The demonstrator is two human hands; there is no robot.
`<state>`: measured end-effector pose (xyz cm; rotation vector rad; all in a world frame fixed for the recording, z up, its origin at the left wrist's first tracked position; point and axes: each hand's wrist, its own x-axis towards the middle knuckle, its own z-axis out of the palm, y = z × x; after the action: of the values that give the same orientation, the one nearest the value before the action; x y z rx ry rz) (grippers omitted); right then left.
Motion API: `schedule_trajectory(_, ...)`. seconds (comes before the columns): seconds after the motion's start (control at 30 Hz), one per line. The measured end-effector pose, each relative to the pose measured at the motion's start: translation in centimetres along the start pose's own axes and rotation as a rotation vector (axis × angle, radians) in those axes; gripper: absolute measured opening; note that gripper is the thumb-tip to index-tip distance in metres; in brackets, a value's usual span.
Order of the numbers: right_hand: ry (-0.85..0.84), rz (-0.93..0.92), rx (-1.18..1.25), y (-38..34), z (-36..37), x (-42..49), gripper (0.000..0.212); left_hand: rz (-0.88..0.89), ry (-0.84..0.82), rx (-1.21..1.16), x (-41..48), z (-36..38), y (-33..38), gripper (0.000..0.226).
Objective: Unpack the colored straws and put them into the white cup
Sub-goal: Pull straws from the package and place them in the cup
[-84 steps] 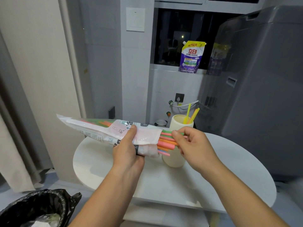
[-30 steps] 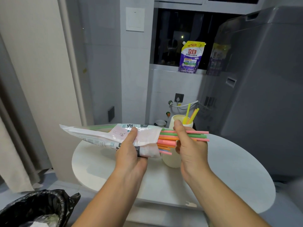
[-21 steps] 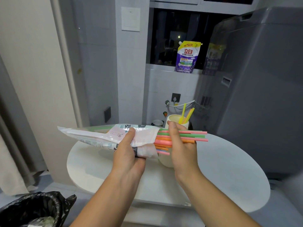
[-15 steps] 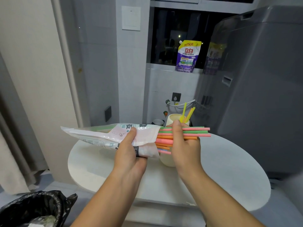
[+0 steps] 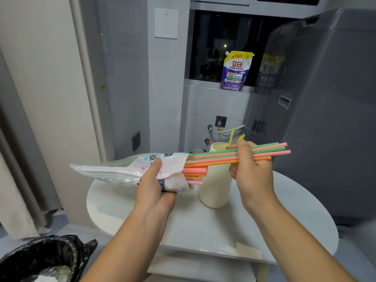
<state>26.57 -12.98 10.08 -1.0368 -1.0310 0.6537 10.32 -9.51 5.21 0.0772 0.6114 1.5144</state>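
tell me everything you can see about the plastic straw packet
The straw packet is a long, thin, crinkled plastic bag, translucent white with pale pink and grey printing. It lies roughly level in the air above the white table, its open end pointing right towards the white cup. The left hand grips it near that end. Pink, orange and green straws stick out of the opening; the right hand holds several partway out.

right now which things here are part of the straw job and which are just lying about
Job: straw packet in the left hand; straws pinched by the right hand; white cup with yellow straws in it.
Lying about: detergent pouch, black bin bag, washing machine.
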Motion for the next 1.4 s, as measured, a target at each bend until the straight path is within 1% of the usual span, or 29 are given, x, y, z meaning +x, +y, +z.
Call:
schedule_trajectory(0.07,0.009,0.015,0.029,-0.4,-0.2,0.2,0.058,0.006,0.009,-0.001,0.4,-0.1,0.3,0.041)
schedule_trajectory(0.2,0.061,0.037,0.118,-0.8,-1.1,1.2,0.039,0.023,-0.033,0.002,1.5,-0.8,1.0,0.036)
schedule_trajectory(0.3,0.076,0.057,0.138,-0.9,-2.0,2.1,0.033,0.032,-0.031,-0.001,2.0,-1.1,1.3,0.032)
schedule_trajectory(0.43,0.1,0.079,0.115,-1.4,-3.0,2.9,0.023,0.055,-0.001,-0.007,2.1,-1.2,1.9,0.039)
schedule_trajectory(0.5,0.117,0.098,0.126,-1.7,-3.4,3.0,0.018,0.052,0.012,-0.02,2.2,-1.2,2.1,0.038)
schedule_trajectory(0.57,0.12,0.11,0.139,-1.7,-3.7,3.1,0.015,0.045,0.015,-0.021,2.3,-1.3,2.2,0.031)
schedule_trajectory(0.73,0.144,0.111,0.138,-2.2,-4.2,3.2,0.018,0.055,0.017,0.005,2.6,-1.4,2.1,0.033)
schedule_trajectory(0.83,0.187,0.1,0.158,-3.0,-4.7,3.4,0.028,0.076,0.006,-0.034,2.8,-1.5,2.0,0.043)
schedule_trajectory(0.93,0.234,0.073,0.162,-3.7,-5.6,3.8,0.026,0.075,0.004,-0.023,2.6,-1.4,1.9,0.039)
schedule_trajectory(1.03,0.304,0.045,0.087,-4.4,-6.4,4.1,0.025,0.062,-0.001,0.001,2.4,-1.3,1.7,0.028)
schedule_trajectory(1.1,0.344,0.021,0.005,-4.8,-6.8,4.3,0.022,0.066,-0.008,-0.007,2.4,-1.3,1.4,0.036)
schedule_trajectory(1.17,0.371,-0.019,-0.083,-5.1,-7.0,4.5,0.027,0.06,-0.004,0.011,2.3,-1.3,1.2,0.038)
schedule_trajectory(1.3,0.381,-0.093,-0.189,-5.5,-6.7,4.7,0.031,0.043,-0.021,0.012,2.0,-1.2,0.7,0.023)
schedule_trajectory(1.33,0.385,-0.098,-0.207,-5.5,-6.7,4.8,0.03,0.044,-0.022,0.026,2.0,-1.2,0.6,0.023)
schedule_trajectory(1.4,0.389,-0.098,-0.231,-5.6,-6.7,5.0,0.03,0.045,-0.017,0.064,2.2,-1.3,0.5,0.033)
